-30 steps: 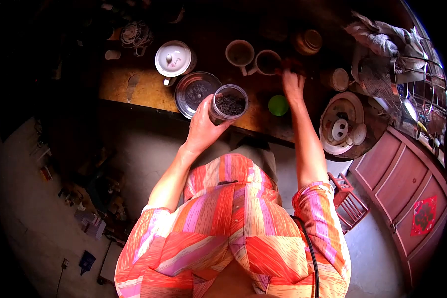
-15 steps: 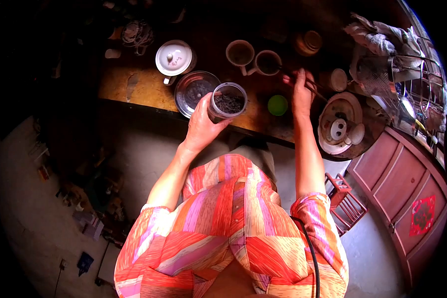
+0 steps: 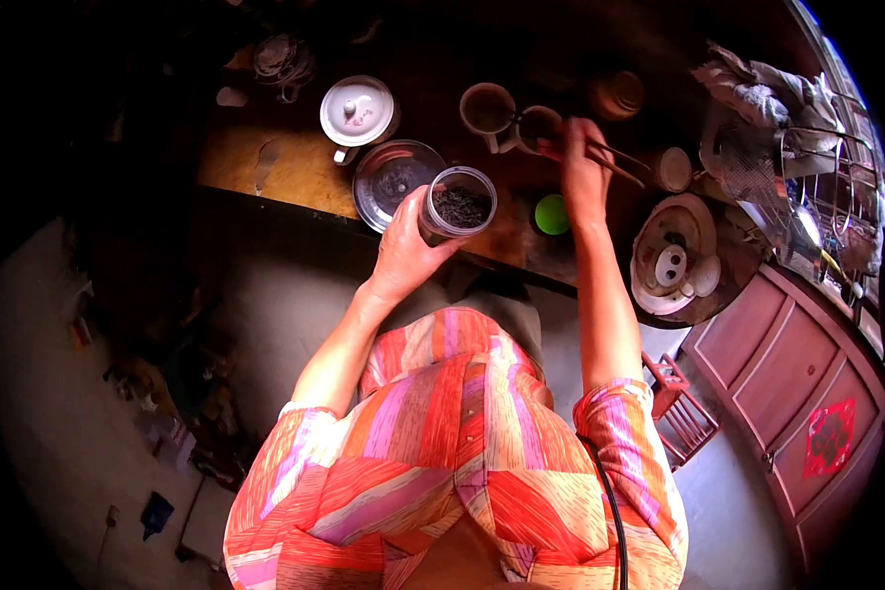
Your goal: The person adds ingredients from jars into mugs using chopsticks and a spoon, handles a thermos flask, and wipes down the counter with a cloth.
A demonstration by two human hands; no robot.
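My left hand [image 3: 405, 252] is wrapped round a clear jar [image 3: 459, 205] with dark, loose leaf-like bits inside. My right hand [image 3: 584, 169] is closed on a pair of chopsticks [image 3: 615, 163], whose tips reach toward two mugs at the back. One mug [image 3: 487, 106] is on the left; the other [image 3: 538, 128] touches or nearly touches it, just left of my right hand. A round metal-looking dish or lid [image 3: 388, 175] lies left of the jar. Between my hands, a green lid [image 3: 552, 214] rests on the table.
A white lidded cup [image 3: 357, 110] stands at the back left of the wooden table [image 3: 236, 162]. At right are an oval tray [image 3: 649, 258] with small items, a pale cup [image 3: 673, 169], a brown jar [image 3: 619, 94] and a wire rack [image 3: 806, 187]. A red chair [image 3: 680, 413] stands below.
My right hand moved away from the mugs, then back toward them, and the chopsticks in it now show clearly. My left hand still holds the jar. The view has shifted slightly.
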